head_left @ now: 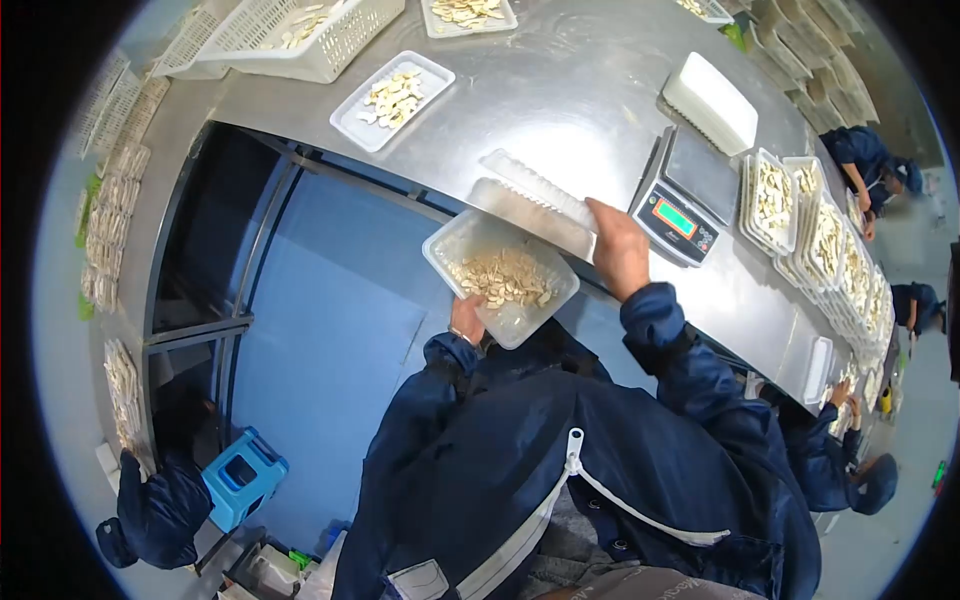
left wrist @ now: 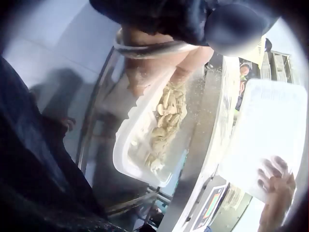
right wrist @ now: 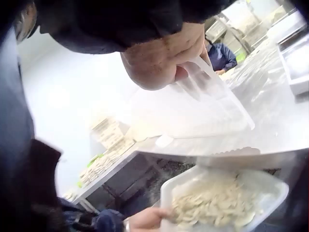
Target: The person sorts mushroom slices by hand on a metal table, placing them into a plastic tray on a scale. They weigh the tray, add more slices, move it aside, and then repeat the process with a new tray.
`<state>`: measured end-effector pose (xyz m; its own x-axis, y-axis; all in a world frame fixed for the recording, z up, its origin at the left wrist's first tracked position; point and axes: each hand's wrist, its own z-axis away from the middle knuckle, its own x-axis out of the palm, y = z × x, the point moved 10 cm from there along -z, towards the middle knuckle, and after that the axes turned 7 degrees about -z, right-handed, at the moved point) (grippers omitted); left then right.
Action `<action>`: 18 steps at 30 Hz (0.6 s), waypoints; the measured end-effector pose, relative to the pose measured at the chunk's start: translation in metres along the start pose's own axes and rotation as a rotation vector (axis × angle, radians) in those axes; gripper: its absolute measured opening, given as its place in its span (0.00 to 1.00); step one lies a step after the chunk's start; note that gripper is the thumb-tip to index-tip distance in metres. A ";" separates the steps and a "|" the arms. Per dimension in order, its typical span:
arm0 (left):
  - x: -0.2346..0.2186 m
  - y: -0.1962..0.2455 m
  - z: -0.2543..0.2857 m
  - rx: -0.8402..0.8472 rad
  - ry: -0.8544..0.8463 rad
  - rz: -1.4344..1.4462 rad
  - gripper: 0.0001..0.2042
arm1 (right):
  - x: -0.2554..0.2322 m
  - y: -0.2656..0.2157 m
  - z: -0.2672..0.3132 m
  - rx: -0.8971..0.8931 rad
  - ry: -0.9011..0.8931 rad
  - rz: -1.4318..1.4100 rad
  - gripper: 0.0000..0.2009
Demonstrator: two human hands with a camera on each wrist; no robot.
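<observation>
My left hand [head_left: 467, 318] grips the near left rim of a translucent white plastic tub [head_left: 445, 243], held off the front edge of the table. Pale, thin slices [head_left: 507, 278], perhaps of mushroom, lie in a heap on its bottom. In the left wrist view the tub wall [left wrist: 123, 152] is tilted, with the slices [left wrist: 166, 118] behind it. My right hand [head_left: 620, 252] pinches one end of a white plastic tray [head_left: 540, 187] above the table edge, beyond the tub. The right wrist view shows this tray [right wrist: 212, 113] hanging on edge from the right hand [right wrist: 154, 63], with no slices showing on it.
Right of the hands stands a digital scale [head_left: 685, 205] with a lit display. A stack of white trays [head_left: 710, 103] is behind it, and filled trays [head_left: 772, 195] are piled farther right. Another tray with slices [head_left: 393, 98] and a perforated basket [head_left: 335, 50] sit left. Other people work around.
</observation>
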<state>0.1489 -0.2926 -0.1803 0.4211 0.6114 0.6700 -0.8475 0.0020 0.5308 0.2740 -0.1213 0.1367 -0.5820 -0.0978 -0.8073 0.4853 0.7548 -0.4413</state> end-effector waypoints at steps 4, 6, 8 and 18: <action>-0.008 0.006 0.005 0.001 0.017 -0.007 0.28 | 0.029 0.011 0.021 -0.048 -0.157 0.018 0.20; -0.015 0.005 0.005 -0.028 0.047 -0.052 0.28 | 0.034 -0.022 0.033 -0.142 -0.212 -0.031 0.20; -0.023 0.006 0.007 -0.020 0.070 -0.047 0.28 | 0.027 -0.039 0.029 -0.160 -0.172 -0.093 0.20; -0.040 0.011 0.015 0.003 0.059 0.012 0.24 | 0.055 -0.044 0.043 -0.209 -0.232 -0.166 0.21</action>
<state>0.1277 -0.3296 -0.1936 0.3913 0.6572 0.6442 -0.8511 -0.0078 0.5249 0.2493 -0.1878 0.0949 -0.4666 -0.3566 -0.8094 0.2390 0.8302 -0.5036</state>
